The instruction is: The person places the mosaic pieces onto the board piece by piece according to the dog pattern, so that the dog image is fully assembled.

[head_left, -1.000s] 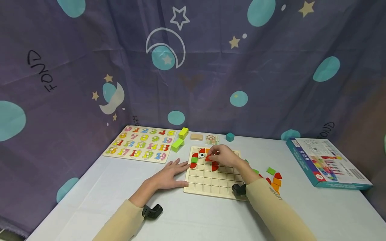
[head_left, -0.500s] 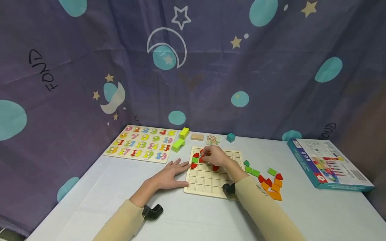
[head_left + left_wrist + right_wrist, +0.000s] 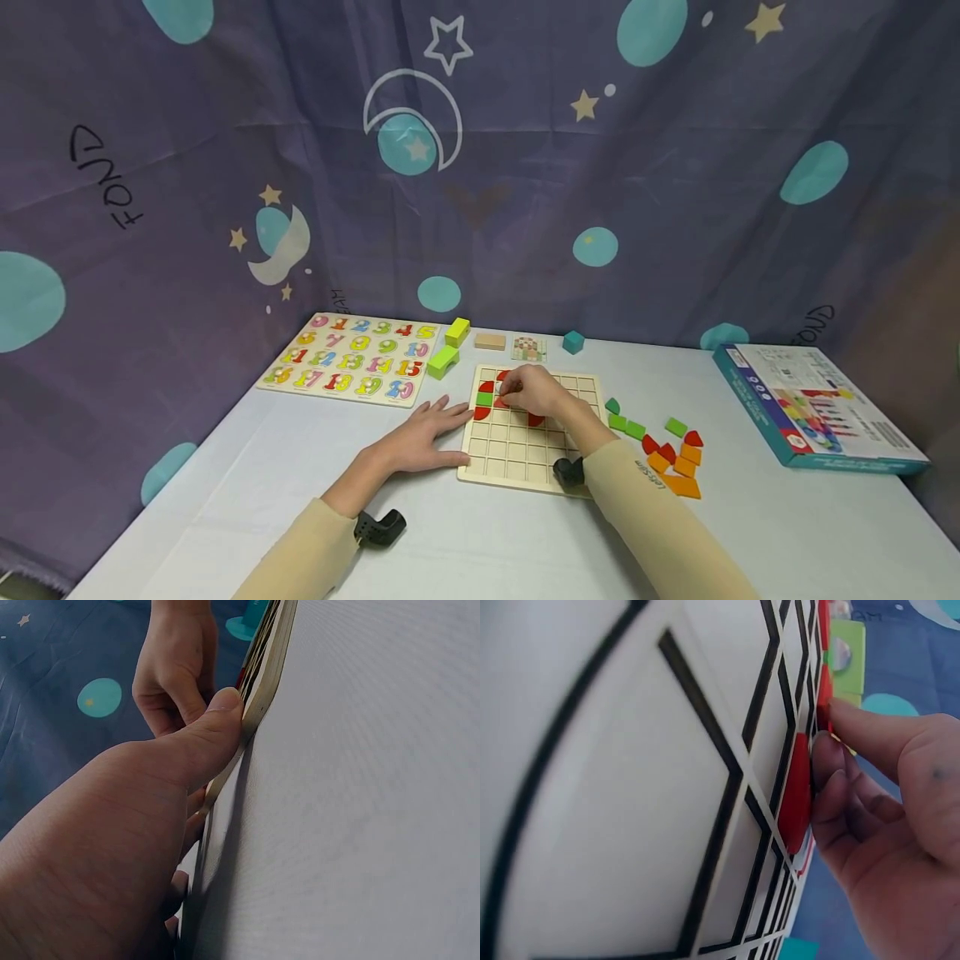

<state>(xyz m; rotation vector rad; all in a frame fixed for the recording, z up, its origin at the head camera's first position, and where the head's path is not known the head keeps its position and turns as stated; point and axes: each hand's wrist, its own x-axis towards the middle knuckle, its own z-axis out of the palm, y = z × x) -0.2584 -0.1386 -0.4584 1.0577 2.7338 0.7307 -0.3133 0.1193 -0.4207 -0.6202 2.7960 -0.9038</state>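
My right hand (image 3: 534,390) pinches a red piece (image 3: 823,696) onto the grid board (image 3: 517,454), near its far-left corner; my left hand (image 3: 420,437), fingers flat, steadies the board's edge. Next: seat it squarely.

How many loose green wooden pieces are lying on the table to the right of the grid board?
3 green wooden pieces: one nearest the wooden grid board, a pair-like bar just beyond it, and one farther right, above the orange pieces. Others may be hidden.
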